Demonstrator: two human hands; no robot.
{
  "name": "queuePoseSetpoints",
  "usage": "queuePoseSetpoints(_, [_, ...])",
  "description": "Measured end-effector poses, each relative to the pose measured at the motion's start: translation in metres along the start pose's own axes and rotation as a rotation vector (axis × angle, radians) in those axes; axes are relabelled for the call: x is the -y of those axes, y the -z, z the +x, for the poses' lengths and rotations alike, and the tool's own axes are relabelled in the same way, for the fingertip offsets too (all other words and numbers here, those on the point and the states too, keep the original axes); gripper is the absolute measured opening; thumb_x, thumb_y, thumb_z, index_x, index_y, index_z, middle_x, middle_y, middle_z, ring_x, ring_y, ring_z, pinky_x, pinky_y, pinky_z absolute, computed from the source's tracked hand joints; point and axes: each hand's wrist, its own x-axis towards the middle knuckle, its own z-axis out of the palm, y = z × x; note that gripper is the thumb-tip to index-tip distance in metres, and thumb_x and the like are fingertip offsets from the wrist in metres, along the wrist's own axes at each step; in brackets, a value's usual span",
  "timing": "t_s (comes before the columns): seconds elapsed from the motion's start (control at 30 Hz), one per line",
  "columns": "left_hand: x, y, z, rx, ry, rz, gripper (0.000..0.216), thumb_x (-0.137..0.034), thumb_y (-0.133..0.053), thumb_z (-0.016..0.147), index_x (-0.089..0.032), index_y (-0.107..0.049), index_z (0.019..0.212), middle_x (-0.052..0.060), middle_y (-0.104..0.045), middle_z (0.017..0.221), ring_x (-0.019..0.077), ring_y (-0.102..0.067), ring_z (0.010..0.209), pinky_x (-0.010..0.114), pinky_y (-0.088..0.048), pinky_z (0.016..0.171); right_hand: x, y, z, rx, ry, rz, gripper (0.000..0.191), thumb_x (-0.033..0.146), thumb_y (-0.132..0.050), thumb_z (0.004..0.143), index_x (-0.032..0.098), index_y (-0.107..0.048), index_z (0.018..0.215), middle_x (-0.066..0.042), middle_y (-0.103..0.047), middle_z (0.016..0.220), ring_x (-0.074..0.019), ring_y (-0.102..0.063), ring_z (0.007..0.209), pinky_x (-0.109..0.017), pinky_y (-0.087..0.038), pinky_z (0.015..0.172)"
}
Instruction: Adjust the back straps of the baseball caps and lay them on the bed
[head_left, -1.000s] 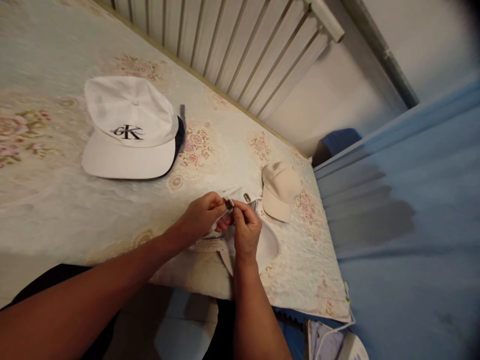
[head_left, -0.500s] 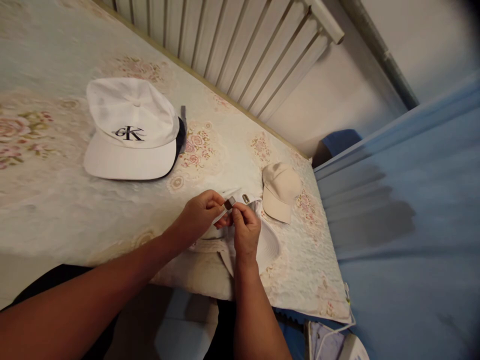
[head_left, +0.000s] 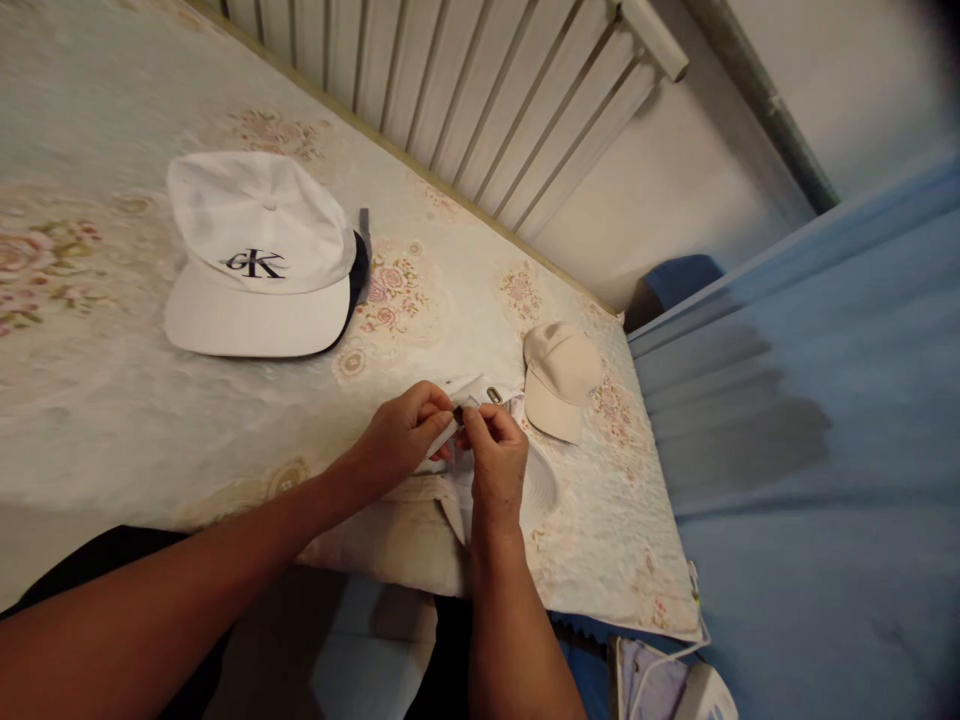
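Note:
A white cap [head_left: 536, 485] lies upside down near the front edge of the bed, mostly hidden under my hands. My left hand [head_left: 401, 435] is closed on its back strap, fingers pinched. My right hand [head_left: 493, 462] is closed too, pinching the small metal buckle [head_left: 458, 412] at the strap's end, right against the left fingertips. A metal eyelet [head_left: 493, 394] shows just beyond the fingers. To the right lies a small beige cap [head_left: 559, 378].
A larger white cap with a black logo [head_left: 259, 255] rests on the floral bedspread [head_left: 112, 400] at the left. A slatted headboard [head_left: 465, 90] runs along the far side. A blue sheet [head_left: 810, 450] covers the right. Cloth and a white cable [head_left: 660, 665] lie bottom right.
The buckle has slipped further between my fingertips, so less of it shows. Both hands stay in the same spot over the cap.

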Motion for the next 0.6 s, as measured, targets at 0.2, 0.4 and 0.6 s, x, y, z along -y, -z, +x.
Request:
queuePoseSetpoints(0.2, [0.000,0.011,-0.005,0.020,-0.027,0.008,0.027,-0.042,-0.043,0.091,-0.019,-0.056,0.087,0.002,-0.067,0.079,0.0131,-0.056,0.059,0.026,-0.043,0.056,0.011,0.009,-0.001,-0.131,0.011,-0.117,0.019,0.036,-0.066,0.076,0.017,-0.069,0.078,0.004,-0.054,0.063,-0.0103,-0.044,0.056,-0.024,-0.039,0.054])
queuePoseSetpoints(0.4, [0.004,0.018,-0.008,0.094,-0.094,0.152,0.019,-0.034,-0.045,0.089,-0.021,-0.058,0.089,-0.001,-0.066,0.077,0.0141,-0.056,0.066,0.025,-0.043,0.063,0.017,0.010,-0.005,-0.304,0.206,-0.294,0.016,0.033,-0.064,0.079,0.019,-0.070,0.076,-0.001,-0.056,0.078,-0.0133,-0.051,0.069,-0.027,-0.043,0.066])
queuePoseSetpoints(0.6, [0.004,0.018,-0.008,0.128,-0.058,0.105,0.015,-0.032,-0.046,0.087,-0.021,-0.056,0.088,-0.001,-0.063,0.074,0.0127,-0.053,0.059,0.024,-0.039,0.056,0.019,0.011,-0.006,-0.304,0.394,-0.343,0.016,0.030,-0.060,0.085,0.020,-0.065,0.074,-0.002,-0.056,0.078,-0.0154,-0.054,0.075,-0.029,-0.045,0.070])
